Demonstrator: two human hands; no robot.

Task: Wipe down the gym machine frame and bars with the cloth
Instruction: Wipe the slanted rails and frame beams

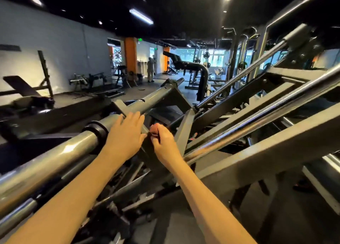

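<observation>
- The cloth (154,134) shows only as a small dark scrap between the two hands, near the middle of the scene; most of it is hidden, so calling it the cloth is my judgement
- The right hand (164,142) has its fingers curled, pinching that scrap against a flat grey strut (149,151)
- The left hand (127,135) lies just left of it, fingers straight and close together, resting where a grey tube (147,101) crosses the strut
- The cloth is probably light, soft and limp; a fingertip pinch would let it bunch and slip, so it is better wadded under the palm and flat fingers
- The frame (266,151) is painted grey steel, with boxy beams slanting from near right to far right; it looks stiff, heavy and fixed, safe to brace a free hand on
- A chrome bar (257,120) runs from beside the right hand up to the far right, bright and mirror-like
- A thicker bar (47,157) lies near left, ending at a black collar (97,130)
- Both bars look smooth and likely slippery; wrapping the cloth round them and sliding along should suit them best
</observation>
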